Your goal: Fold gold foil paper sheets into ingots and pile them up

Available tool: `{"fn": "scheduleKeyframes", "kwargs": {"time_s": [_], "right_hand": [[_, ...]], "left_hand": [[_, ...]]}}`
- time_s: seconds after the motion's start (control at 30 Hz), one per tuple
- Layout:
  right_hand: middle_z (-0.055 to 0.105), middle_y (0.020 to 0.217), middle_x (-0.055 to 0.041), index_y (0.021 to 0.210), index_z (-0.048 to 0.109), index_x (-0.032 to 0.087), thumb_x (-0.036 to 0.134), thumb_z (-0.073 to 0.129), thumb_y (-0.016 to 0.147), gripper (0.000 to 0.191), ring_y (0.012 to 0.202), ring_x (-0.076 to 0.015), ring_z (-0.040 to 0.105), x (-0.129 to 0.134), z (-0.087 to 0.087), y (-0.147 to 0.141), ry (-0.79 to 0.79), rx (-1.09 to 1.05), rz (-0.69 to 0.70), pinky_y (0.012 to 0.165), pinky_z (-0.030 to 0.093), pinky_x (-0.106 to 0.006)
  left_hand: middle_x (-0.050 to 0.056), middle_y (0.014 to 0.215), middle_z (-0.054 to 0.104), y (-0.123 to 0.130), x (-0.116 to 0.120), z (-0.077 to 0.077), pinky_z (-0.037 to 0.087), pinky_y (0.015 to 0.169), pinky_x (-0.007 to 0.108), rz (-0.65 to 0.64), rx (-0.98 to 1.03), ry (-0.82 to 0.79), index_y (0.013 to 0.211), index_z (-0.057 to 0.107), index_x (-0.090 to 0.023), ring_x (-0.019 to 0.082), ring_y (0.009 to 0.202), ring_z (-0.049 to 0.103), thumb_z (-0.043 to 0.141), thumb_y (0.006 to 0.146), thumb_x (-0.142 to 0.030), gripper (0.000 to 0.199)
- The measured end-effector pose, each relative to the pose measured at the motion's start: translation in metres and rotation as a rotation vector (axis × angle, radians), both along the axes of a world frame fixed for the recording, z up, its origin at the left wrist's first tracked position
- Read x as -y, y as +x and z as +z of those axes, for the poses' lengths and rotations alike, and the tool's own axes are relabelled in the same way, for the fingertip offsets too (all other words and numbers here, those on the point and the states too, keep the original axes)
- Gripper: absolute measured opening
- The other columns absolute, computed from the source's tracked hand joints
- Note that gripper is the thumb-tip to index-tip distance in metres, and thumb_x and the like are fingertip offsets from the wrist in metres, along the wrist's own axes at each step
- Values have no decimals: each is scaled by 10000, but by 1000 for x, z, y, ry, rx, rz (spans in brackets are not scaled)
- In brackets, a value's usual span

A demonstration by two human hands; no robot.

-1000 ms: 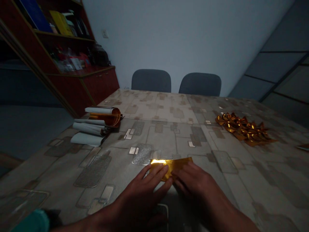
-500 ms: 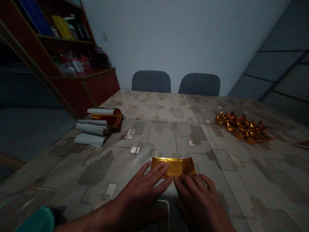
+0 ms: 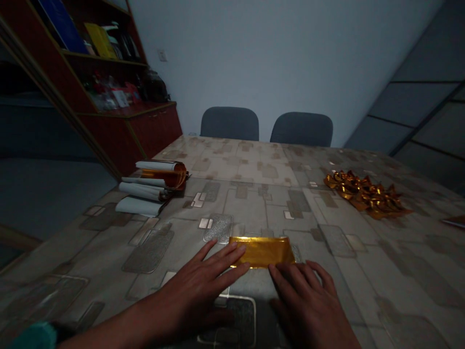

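Observation:
A folded strip of gold foil paper [image 3: 268, 249] lies flat on the patterned tablecloth in front of me. The fingers of my left hand [image 3: 209, 278] are spread, with the tips resting on the strip's left end. My right hand [image 3: 308, 295] touches the near edge toward its right end, fingers stretched forward and slightly bent. Neither hand grips the paper. Off to the left sits a stack of curled gold foil sheets [image 3: 154, 186] with pale backs showing. At the right, several folded gold foil pieces [image 3: 365, 194] are clustered together.
Two grey chairs [image 3: 229, 123] stand behind the table's far edge. A red wooden cabinet [image 3: 156, 131] with shelves of goods is at the back left. Part of a flat dark item [image 3: 454, 221] shows at the right edge.
My hands have slid apart along the strip, the left one leftward and the right one rightward. The strip now lies flatter, with more of it showing. The view has shifted slightly.

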State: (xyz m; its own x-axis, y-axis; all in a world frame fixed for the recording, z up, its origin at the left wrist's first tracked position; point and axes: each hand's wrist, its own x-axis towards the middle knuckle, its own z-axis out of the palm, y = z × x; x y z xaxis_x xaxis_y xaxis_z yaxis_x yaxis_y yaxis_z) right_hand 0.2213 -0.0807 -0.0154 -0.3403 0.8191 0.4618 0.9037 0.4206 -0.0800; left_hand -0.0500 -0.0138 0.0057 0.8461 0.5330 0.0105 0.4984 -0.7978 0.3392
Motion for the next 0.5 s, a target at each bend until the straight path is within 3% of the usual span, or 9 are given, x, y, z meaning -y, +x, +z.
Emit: {"fn": "scheduleKeyframes", "kwargs": {"time_s": [0.27, 0.5], "right_hand": [[747, 1014, -67, 1163, 634, 205, 265, 414, 993, 285, 867, -258, 648, 2, 17, 13, 66, 131, 36, 933, 332, -463], [739, 1025, -56, 1172, 650, 193, 308, 389, 1027, 320, 882, -244, 641, 5, 15, 22, 86, 134, 18, 948, 338, -451]], "left_hand": [[20, 1626, 222, -19, -1, 14, 175, 1203, 561, 4, -59, -7, 1554, 137, -380, 258, 1483, 257, 623, 931, -354, 791], [23, 1618, 259, -33, -3, 5, 161, 1196, 591, -1, -59, 51, 1556, 148, -370, 279, 1481, 261, 568, 967, -389, 724]]}}
